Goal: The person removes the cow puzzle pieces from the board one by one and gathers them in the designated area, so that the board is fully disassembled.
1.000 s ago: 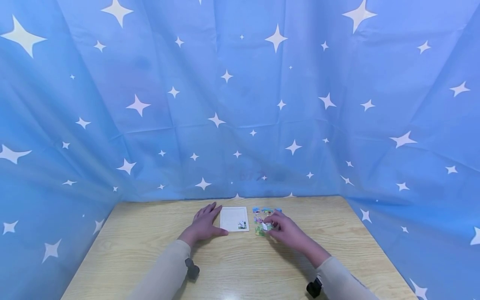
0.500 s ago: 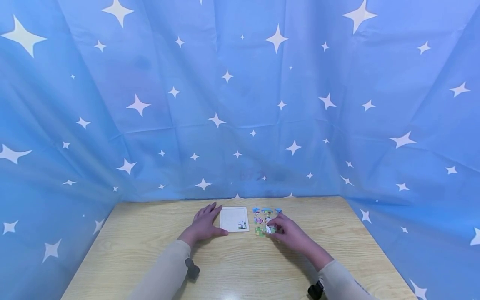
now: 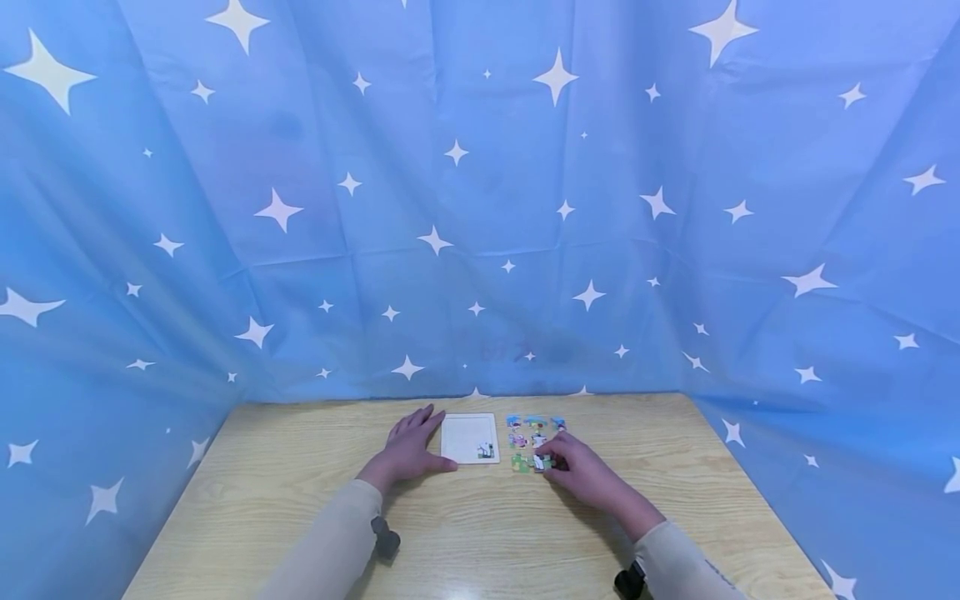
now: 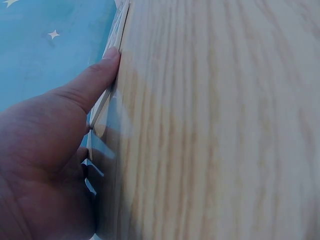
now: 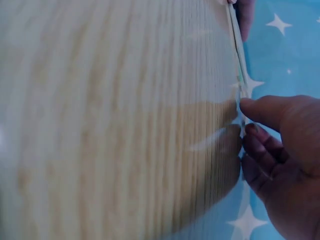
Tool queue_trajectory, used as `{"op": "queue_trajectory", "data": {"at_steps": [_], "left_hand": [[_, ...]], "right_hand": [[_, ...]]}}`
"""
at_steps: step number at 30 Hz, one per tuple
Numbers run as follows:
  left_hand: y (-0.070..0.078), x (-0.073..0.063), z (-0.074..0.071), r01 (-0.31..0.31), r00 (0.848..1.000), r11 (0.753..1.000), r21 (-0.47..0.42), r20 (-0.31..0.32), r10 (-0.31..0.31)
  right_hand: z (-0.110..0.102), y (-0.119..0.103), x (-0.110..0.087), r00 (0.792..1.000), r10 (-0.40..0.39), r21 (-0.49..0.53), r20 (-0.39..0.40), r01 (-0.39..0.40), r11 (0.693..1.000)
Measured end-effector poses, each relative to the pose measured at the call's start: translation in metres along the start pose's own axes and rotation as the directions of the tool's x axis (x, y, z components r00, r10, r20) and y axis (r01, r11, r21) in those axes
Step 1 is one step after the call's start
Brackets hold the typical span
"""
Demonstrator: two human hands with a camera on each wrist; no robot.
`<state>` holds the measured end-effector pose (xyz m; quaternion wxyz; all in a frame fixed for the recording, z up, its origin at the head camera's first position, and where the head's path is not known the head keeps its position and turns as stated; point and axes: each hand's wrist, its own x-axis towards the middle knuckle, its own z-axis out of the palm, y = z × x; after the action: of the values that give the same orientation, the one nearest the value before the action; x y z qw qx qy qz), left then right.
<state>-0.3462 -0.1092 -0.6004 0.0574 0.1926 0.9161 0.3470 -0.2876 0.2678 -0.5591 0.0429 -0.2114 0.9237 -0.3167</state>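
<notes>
A square, pale puzzle tray (image 3: 467, 432) lies flat on the table, with one puzzle piece (image 3: 486, 450) in its lower right corner. My left hand (image 3: 408, 450) rests at the tray's left side, fingers spread, thumb at the near left corner. In the left wrist view the left thumb (image 4: 97, 75) lies straight along the tray's edge. To the tray's right, my right hand (image 3: 581, 471) pinches a white-and-green puzzle piece (image 3: 540, 462) between thumb and fingers, at table level. In the right wrist view the right hand (image 5: 285, 150) has its fingers curled; the piece hardly shows there.
Several loose pieces are laid out beside the tray: a green piece (image 3: 521, 463), a pink piece (image 3: 517, 441), a blue piece (image 3: 513, 421) and others along the far row. The wooden table (image 3: 480, 533) ends at a blue star-patterned curtain (image 3: 480, 250).
My right hand has shifted slightly right and toward me with the white-and-green piece, which now lies lower, right of the green piece. The left hand and tray stay put.
</notes>
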Motion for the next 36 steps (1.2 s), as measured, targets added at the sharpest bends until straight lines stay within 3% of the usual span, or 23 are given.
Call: {"op": "queue_trajectory", "data": {"at_steps": [29,36], "left_hand": [[-0.0006,0.0004,-0.0001,-0.001,1.000,1.000,0.003,0.006,0.001],[-0.0003,0.0006,-0.0001,0.002,1.000,1.000,0.006,0.009,-0.002]], "right_hand": [[-0.0048,0.0012,0.0006,0.998,0.053,0.073,0.043,-0.056,0.996],[-0.0062,0.0033,0.0002,0.999,0.031,0.088,0.040,-0.035,0.996]]}}
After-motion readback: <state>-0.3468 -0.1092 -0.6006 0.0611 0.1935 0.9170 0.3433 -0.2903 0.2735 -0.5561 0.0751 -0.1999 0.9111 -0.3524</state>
